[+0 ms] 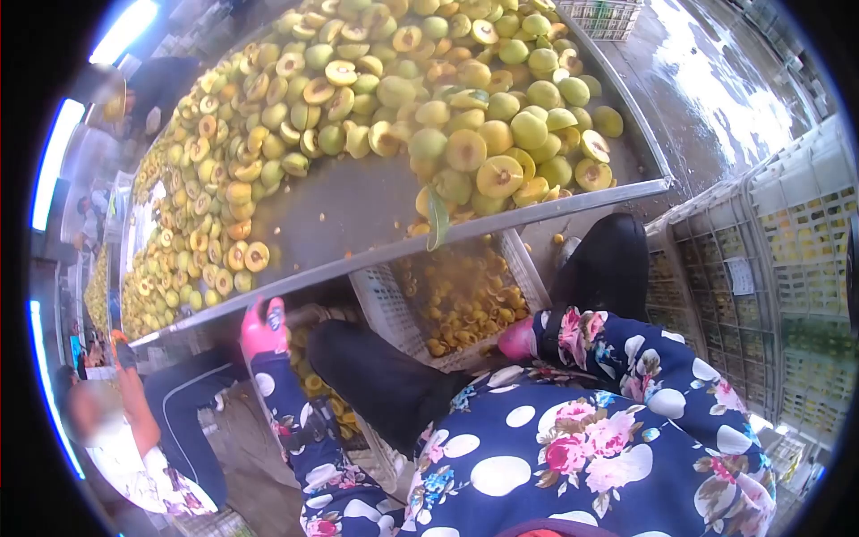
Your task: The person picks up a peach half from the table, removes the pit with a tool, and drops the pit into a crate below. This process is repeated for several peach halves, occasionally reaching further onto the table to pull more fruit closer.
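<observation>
From the head camera, the left hand in a pink glove grips one small tool just under the metal table. The right hand is half hidden; its grip is unclear. One white crate of fruit pieces sits between two knees. The table holds too many halved fruits to count.

Our pink-gloved left hand and right hand sit below the steel table, heaped with halved peaches.

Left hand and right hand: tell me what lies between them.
In the head view, a dark-trousered knee lies between the left hand and right hand, with a white crate of fruit pieces behind it.
</observation>
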